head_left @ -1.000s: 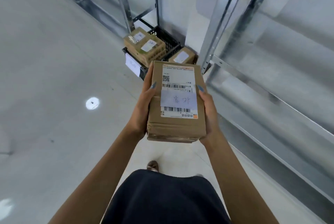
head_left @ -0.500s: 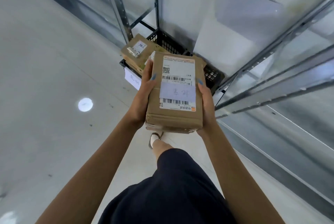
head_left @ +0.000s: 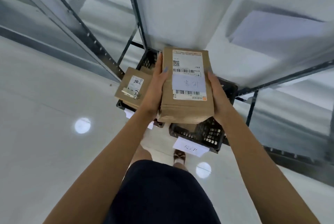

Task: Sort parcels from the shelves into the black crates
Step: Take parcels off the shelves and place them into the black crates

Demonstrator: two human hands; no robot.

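You now hold the taped brown parcel (head_left: 187,86), label up, right over the two black crates that lay several steps ahead a second ago. Your left hand (head_left: 155,90) and right hand (head_left: 217,95) each clasp a long side, thumbs over the top edge, so the carry looks nearly done and the drop comes next. The farther crate (head_left: 120,105) holds a labelled box (head_left: 132,87) riding above its rim. The nearer crate (head_left: 207,133), tagged with a paper slip (head_left: 190,148), sits under your load, its contents mostly hidden.
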